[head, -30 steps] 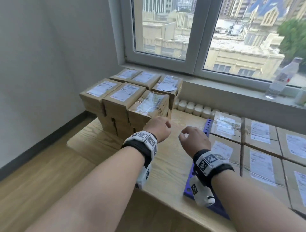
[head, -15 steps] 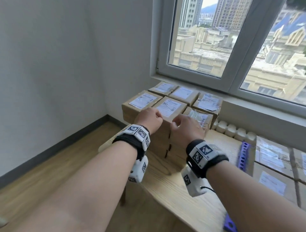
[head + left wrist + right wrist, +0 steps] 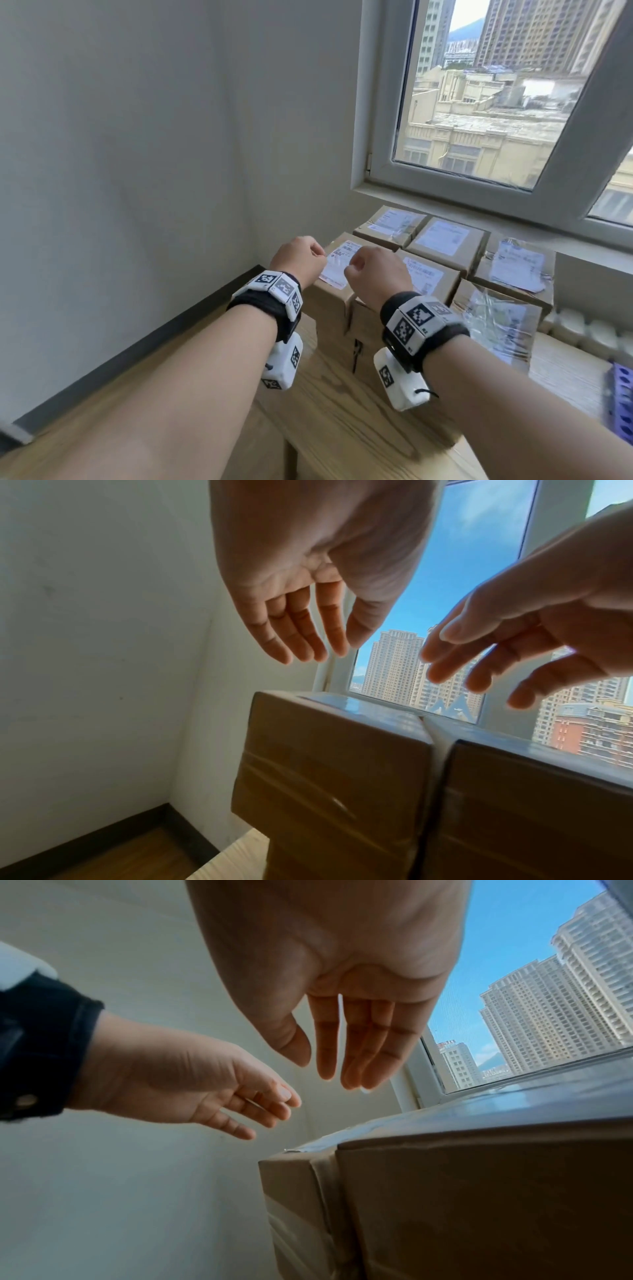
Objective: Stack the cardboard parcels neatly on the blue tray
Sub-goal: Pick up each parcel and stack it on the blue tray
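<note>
Both hands, left hand and right hand, hover with relaxed, empty fingers over the near-left parcel: stiff, probably light, tape-slick, best gripped by opposite sides.

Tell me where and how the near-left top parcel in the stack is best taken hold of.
Probably by its two short side faces, from above. The near-left top parcel sits at the stack's outer corner, so its left face is free, but its right face butts against the neighbouring parcel. The left hand could take the free side; the right hand likely needs the near edge instead.
</note>
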### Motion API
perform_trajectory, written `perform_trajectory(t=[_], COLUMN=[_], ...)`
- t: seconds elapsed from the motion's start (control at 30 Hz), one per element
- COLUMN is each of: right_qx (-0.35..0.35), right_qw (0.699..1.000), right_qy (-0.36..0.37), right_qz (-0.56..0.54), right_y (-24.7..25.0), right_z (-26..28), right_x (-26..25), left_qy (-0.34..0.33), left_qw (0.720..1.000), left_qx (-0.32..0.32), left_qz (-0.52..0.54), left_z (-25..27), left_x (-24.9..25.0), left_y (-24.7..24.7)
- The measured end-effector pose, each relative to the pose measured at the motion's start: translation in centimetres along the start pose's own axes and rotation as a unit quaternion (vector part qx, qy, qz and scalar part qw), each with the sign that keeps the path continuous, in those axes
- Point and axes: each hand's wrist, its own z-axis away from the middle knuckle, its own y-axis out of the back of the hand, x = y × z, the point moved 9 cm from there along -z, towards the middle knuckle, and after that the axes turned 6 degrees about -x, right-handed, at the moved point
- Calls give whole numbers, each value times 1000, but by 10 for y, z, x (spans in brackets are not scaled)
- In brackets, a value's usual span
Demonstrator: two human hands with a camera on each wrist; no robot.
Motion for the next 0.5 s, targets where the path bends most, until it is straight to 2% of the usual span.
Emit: perform_trajectory(t=[0.3,0.4,0.5], right_qx=[1,14,25], right_qw=[999,998,996], right_qy=[-26,-56,-85], right_qz=[21,23,31], right_y=[-26,-29,-32], right_z=[-40,-46,-47], right_x=[-8,-9,-9], left_qy=[25,28,39], left_qw=[997,990,966], left_qx=[-63,-137,-254], left_qz=[27,14,14], left_z=[-61,-74,-85], left_x=[-47,-52,-59], left_y=[-13,-24,-49])
